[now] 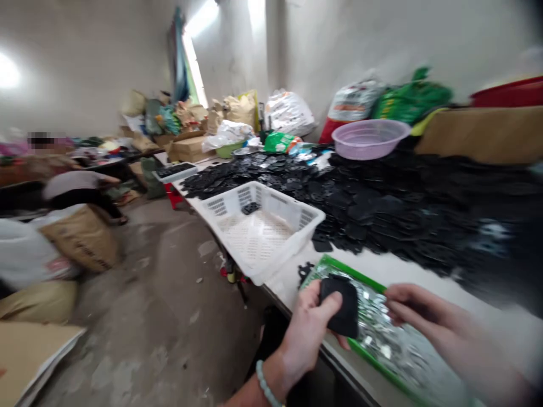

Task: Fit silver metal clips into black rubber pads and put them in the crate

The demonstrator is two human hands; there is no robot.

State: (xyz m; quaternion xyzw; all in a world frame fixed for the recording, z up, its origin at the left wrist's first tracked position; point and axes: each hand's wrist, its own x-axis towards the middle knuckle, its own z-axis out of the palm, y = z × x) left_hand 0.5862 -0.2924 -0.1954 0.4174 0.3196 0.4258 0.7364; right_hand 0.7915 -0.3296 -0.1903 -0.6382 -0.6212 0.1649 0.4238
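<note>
My left hand [303, 333], with a beaded bracelet at the wrist, grips a flat black plastic plate [345, 311] with rounded corners, thumb on its face. Under it lies a green-rimmed tray [373, 363] full of small shiny metal pieces [384, 342]. Over the tray's far side, my right hand [441, 328] has thumb and fingertips pinched together; whatever they hold is too blurred to make out. A white plastic basket [288, 251] stands beyond the tray, with a few black pieces [251, 208] in its far corner.
Heaps of black plates [373, 209] cover the table's back and right. A purple basin [370, 148] and a cardboard box [483, 133] rest there; full sacks [288, 113] line the wall. At left, a person [76, 183] bends low near bags [80, 240] on the floor.
</note>
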